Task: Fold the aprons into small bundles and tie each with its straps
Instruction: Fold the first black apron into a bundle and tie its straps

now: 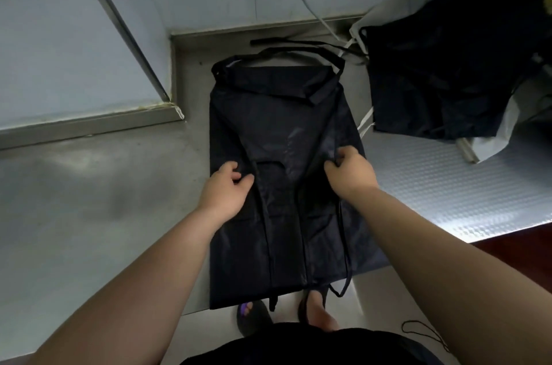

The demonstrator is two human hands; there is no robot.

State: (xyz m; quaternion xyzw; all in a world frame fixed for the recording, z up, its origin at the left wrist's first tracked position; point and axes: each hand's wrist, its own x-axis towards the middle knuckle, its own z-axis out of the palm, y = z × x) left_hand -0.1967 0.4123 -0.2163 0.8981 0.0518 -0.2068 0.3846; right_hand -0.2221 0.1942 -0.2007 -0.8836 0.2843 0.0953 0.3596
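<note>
A dark navy apron lies lengthwise on the steel counter, its sides folded in toward the middle and its near end hanging over the front edge. Its neck strap loops at the far end. A thin waist strap runs down the right side and dangles off the edge. My left hand rests on the left folded flap, fingers curled at its edge. My right hand pinches the right flap's fabric.
A heap of more dark aprons lies at the back right on white cloth. A raised steel ledge and wall bound the left and back. The counter's front edge drops to the floor, where my sandalled feet stand.
</note>
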